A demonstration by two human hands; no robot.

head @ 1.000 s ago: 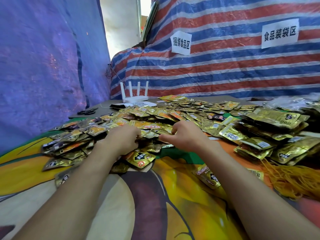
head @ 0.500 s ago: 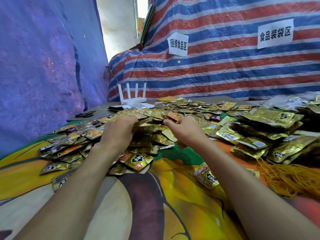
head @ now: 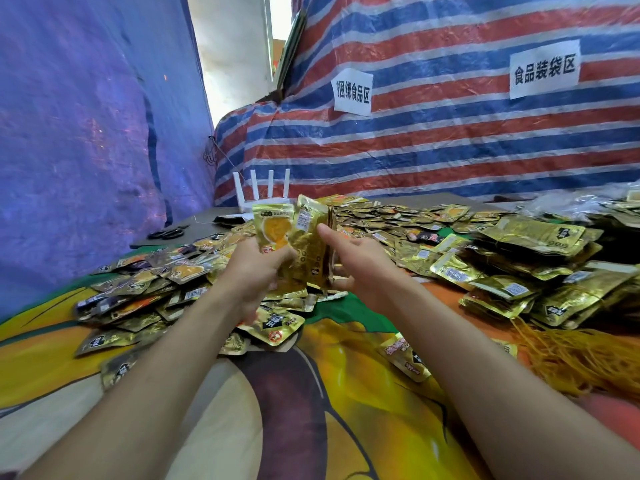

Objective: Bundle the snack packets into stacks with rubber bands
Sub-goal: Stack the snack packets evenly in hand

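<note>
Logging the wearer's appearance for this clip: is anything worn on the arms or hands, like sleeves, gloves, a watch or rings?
Nothing worn shows. The left forearm and right forearm are bare down to the frame edge, with no sleeve in view. The left hand and right hand are ungloved; no watch, bracelet or ring is visible.

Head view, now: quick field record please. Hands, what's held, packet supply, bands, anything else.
left hand: grips held packets from the left
right hand: holds the same packets from the right, thumb up against them
held packets: upright, above the pile, no band visible on them
loose packets: spread over the tablecloth
stacks: heaped at right
rubber bands: orange heap, near right, no hand on it
other: white router and scissors, far left
</note>
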